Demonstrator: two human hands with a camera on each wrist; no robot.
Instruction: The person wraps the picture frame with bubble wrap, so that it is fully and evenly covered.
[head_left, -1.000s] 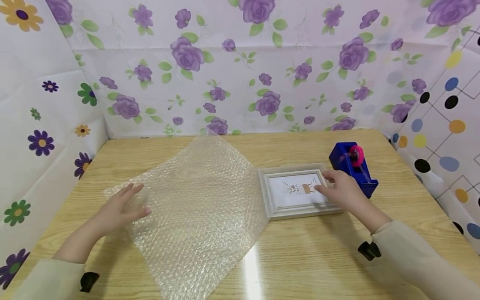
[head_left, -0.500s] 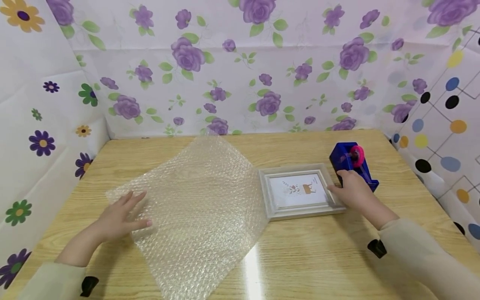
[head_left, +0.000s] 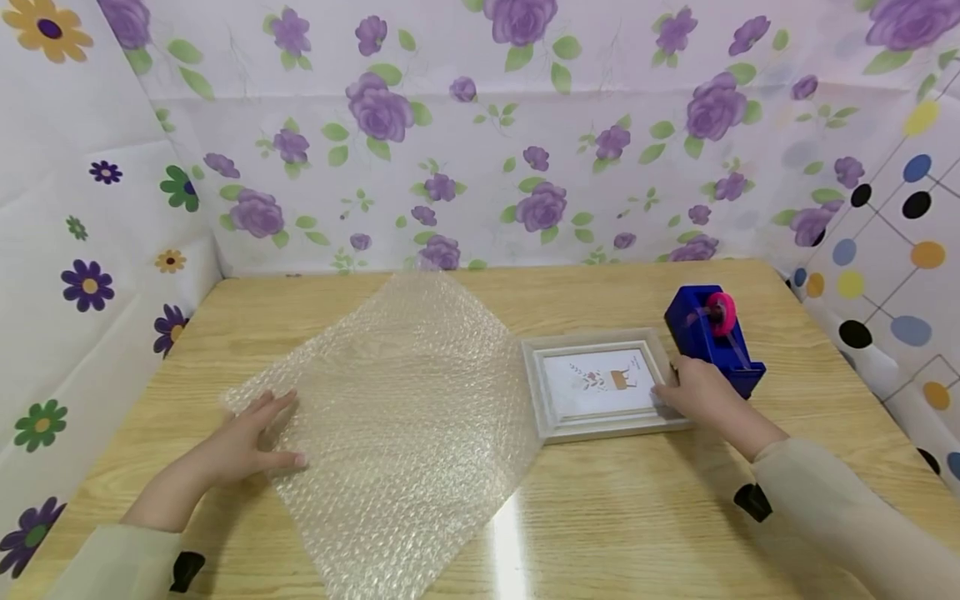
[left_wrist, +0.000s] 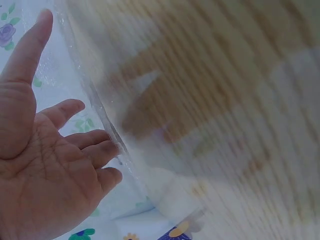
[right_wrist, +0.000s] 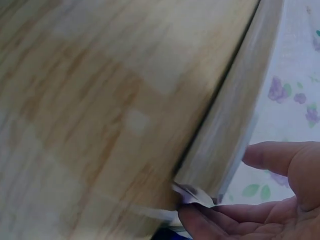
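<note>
A sheet of clear bubble wrap (head_left: 397, 417) lies flat, turned like a diamond, across the left and middle of the table. My left hand (head_left: 236, 450) rests at its left corner with fingers spread and straight. Right of the sheet lies a whitish picture frame (head_left: 588, 383) with a small chair-and-leaves print, face up, its left edge meeting the wrap. With my right hand (head_left: 701, 392) I pinch the frame's right edge, thumb on the front and fingers round the outer side. The right wrist view shows the frame's side (right_wrist: 230, 110) between thumb (right_wrist: 272, 155) and fingers.
A blue tape dispenser (head_left: 686, 321) with a pink roll (head_left: 722, 313) stands just beyond my right hand, close to the frame's right side. Flowered cloth (head_left: 480, 167) walls in the wood-grain table (head_left: 600, 517) at the back and left; a dotted cloth (head_left: 900, 275) stands right.
My right hand has shifted from over the frame's front to its right edge and now grips there. The left hand has settled slightly lower; the frame and bubble wrap stay in place.
</note>
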